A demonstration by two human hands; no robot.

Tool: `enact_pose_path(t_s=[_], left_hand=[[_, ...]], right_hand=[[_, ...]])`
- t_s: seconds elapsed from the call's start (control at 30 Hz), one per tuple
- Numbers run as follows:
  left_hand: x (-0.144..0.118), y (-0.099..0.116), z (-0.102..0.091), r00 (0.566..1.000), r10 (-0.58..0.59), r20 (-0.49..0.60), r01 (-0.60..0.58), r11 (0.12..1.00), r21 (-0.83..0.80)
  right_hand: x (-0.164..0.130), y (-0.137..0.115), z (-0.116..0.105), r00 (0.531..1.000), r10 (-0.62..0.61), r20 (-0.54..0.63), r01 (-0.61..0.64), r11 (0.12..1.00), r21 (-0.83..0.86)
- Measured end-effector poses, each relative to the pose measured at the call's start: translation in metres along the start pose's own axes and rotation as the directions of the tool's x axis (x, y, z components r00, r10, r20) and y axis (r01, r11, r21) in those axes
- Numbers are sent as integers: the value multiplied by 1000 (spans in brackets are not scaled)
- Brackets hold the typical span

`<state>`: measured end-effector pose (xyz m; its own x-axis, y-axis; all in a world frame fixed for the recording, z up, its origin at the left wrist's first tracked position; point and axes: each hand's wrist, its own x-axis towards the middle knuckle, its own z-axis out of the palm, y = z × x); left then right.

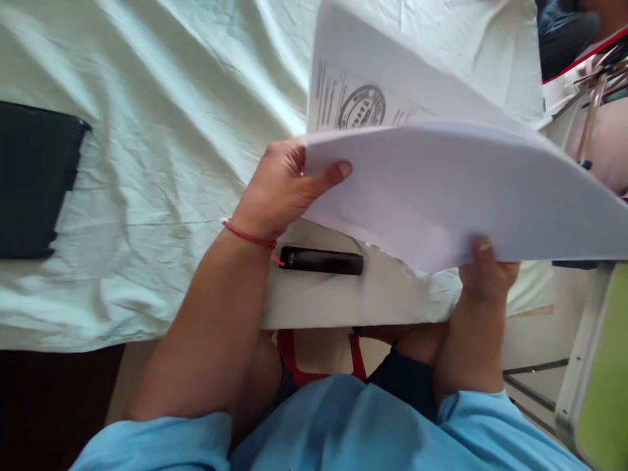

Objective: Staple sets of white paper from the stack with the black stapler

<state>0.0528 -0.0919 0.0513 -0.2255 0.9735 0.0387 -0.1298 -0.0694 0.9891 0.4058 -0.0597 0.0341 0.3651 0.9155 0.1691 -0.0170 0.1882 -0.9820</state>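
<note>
White paper sheets [432,190] are held up above the cloth-covered surface, bent and partly fanned apart. My left hand [289,183] is closed on their left edge, its thumb lying on top and its fingers hidden beneath. At the near right edge my right hand [488,268] pinches the sheets; its thumb is smeared by motion. Behind the front sheet, another page [363,98] shows printed text and a round dark stamp. A slim black object [321,260], perhaps a case or stapler, lies on the cloth just below the sheets, near my left wrist.
A pale, wrinkled cloth [161,131] covers the bed or table. On its left lies a dark flat folder-like object [36,180]. To the right are a metal-edged green panel [603,373] and clutter. Part of another person [564,39] shows at the top right.
</note>
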Motion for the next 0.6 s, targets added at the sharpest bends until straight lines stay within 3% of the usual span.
enact_pose_path(t_s=[0.1, 0.23, 0.47, 0.6], left_hand=[[4, -6, 1, 996, -84, -2, 84, 996, 7], [3, -7, 7, 997, -72, -6, 72, 996, -53], [-1, -4, 7, 973, -123, 197, 134, 990, -45], [1, -11, -3, 920, -206, 333, 196, 979, 65]], right_hand=[[1, -2, 2, 996, 40, 84, -34, 997, -71], [2, -2, 9, 1000, -8, 17, 8, 1000, -8], [8, 1, 11, 998, -41, -37, 44, 997, 65], [7, 0, 11, 999, -24, -49, 26, 999, 40]])
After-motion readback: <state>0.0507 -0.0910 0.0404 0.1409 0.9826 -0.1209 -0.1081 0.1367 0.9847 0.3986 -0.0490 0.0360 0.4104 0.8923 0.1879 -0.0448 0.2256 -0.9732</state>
